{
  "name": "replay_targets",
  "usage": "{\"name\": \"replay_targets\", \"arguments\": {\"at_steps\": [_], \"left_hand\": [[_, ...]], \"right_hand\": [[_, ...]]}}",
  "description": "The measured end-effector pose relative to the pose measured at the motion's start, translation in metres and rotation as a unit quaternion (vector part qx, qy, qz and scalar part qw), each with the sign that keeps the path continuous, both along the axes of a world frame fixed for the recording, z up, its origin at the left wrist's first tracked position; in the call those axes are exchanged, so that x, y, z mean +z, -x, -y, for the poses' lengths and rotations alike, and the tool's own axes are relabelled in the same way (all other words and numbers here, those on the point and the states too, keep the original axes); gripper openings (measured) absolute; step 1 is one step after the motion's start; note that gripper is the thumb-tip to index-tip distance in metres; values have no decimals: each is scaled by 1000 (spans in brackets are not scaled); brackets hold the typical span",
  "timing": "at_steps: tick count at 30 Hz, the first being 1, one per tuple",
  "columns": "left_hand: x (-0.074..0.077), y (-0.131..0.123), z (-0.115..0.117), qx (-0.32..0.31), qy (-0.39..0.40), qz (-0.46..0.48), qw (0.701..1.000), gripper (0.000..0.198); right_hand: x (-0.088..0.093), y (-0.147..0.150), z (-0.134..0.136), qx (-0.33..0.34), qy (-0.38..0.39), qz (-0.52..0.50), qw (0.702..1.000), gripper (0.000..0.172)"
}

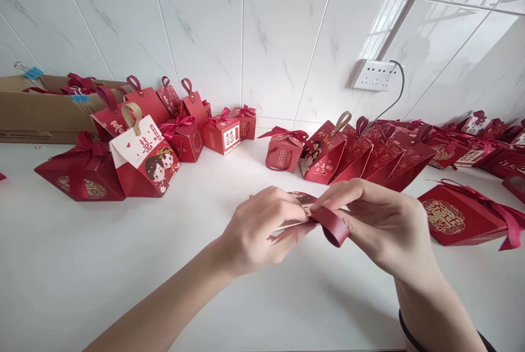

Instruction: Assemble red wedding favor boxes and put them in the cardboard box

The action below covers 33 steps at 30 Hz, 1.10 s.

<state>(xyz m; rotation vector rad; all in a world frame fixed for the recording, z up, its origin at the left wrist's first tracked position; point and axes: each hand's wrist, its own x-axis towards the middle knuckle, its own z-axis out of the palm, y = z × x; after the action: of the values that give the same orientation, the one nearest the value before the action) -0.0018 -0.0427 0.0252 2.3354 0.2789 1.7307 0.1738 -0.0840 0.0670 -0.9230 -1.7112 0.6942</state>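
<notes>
Both hands meet above the white table (164, 275), near the middle of the view. My left hand (266, 226) is closed on the edge of a folded card box (301, 197), whose printed face shows partly behind the fingers. With thumb and fingers, my right hand (369, 221) pinches a dark red strap (334, 227) at the box's top edge. The strap curls into a loop that hangs toward me. Fingers hide the spot where strap and card meet.
Finished red gift boxes stand at the left (150, 160), with a cardboard carton (41, 111) behind them. More stand at the back right (324, 150), and a ribboned box (463, 215) lies right of my right hand. A power strip (372, 75) is on the tiled wall.
</notes>
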Motion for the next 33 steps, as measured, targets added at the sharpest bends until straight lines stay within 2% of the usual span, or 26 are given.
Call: {"name": "replay_targets", "arguments": {"at_steps": [2,5,8,10,13,17,22,27,29,32,33], "left_hand": [[0,0,3,-9,82,11,997,16],[3,1,5,-9,177,15,984,18],[10,4,3,3,201,-4,980,14],[14,6,1,-8,200,-15,980,10],[16,8,-3,-26,186,-28,982,6],[15,9,-5,-22,166,-46,985,4],[14,9,-5,-29,189,-49,980,5],[15,9,-3,-7,179,-47,983,5],[15,9,-3,-3,145,-49,988,4],[16,10,-2,-6,68,-52,996,6],[17,10,-2,-7,48,-53,997,7]], "right_hand": [[1,-2,-1,3,15,4,1000,11],[2,-8,-3,44,49,-7,998,14],[2,-13,-6,91,50,12,995,47],[1,-14,-7,98,26,29,994,50],[-3,-9,-10,73,-21,7,997,29],[-9,3,-10,7,-35,-45,998,22],[-16,9,-10,-69,-85,-30,993,18],[-14,4,-12,-37,-121,2,992,25],[-10,1,-12,-1,-125,3,992,26],[-6,0,-11,46,-162,-17,986,16],[-4,-1,-10,53,-175,-22,983,17]]}}
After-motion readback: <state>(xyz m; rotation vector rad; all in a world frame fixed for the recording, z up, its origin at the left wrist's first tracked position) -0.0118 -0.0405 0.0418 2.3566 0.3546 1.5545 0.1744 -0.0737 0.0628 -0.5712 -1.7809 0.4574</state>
